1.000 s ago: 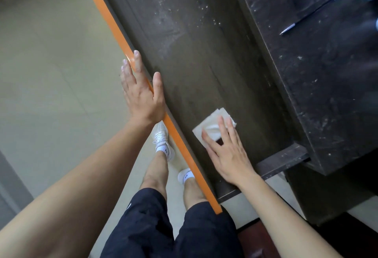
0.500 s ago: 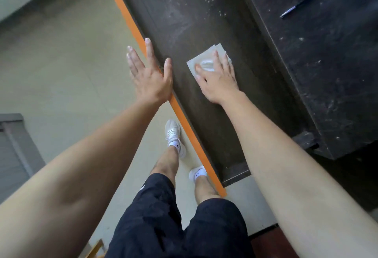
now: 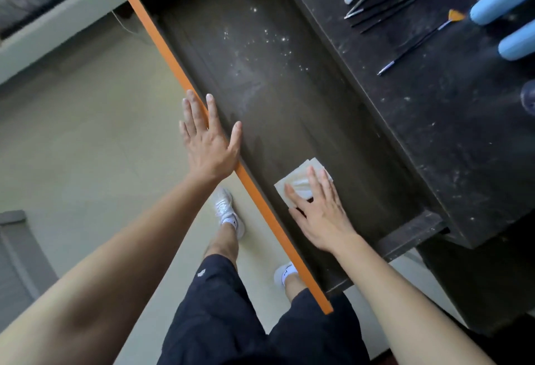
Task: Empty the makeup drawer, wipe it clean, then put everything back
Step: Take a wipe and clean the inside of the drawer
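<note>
The right hand (image 3: pixel 321 214) presses flat on the wipe (image 3: pixel 298 181) inside the drawer (image 3: pixel 260 81); the left hand (image 3: pixel 207 144), fingers straight, rests on its orange front (image 3: pixel 162 43).

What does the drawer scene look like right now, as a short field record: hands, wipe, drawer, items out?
drawer: pulled out, holds only the wipe
left hand: flat, fingers straight, resting on the orange drawer front
right hand: flat, pressing the wipe onto the drawer bottom
wipe: white, folded, partly under the fingers
pale specks: on the bottom, away from the wipe
desktop: makeup brushes and two light blue tubes lying out
</note>
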Available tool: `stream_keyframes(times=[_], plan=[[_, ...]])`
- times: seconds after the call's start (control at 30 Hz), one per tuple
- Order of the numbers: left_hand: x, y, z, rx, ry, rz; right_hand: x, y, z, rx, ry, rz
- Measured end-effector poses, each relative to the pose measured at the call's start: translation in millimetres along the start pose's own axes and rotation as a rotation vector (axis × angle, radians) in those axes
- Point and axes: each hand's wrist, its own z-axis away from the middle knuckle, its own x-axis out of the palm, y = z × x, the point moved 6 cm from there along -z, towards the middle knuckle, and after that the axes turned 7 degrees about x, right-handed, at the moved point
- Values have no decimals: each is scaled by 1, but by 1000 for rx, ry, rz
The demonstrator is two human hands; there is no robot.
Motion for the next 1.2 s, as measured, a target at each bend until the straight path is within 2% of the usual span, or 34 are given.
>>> stream_keyframes(times=[0.2, 0.27, 0.5, 0.6, 0.73, 0.93, 1.2], plan=[[-33, -44, -98, 30, -56, -19, -42, -65, -83, 39, -29, -20], [-37, -57, -118, 97, -96, -30, -63, -90, -121, 70, -19, -33], [-38, -64, -127, 171, -121, 61, -114, -149, -218, 96, -24, -52], [-36, -65, -129, 180, -123, 60, -120, -149, -228, 53, -7, -32], [-36, -64, -128, 171, -128, 46, -99, -119, -188, -9, 39, -7], [-38, -60, -126, 150, -145, 12, -77, -66, -133, 81, -37, 52], [-35, -56, -131, 163, -78, -2, -132, -120, -253, 53, 85, -11]])
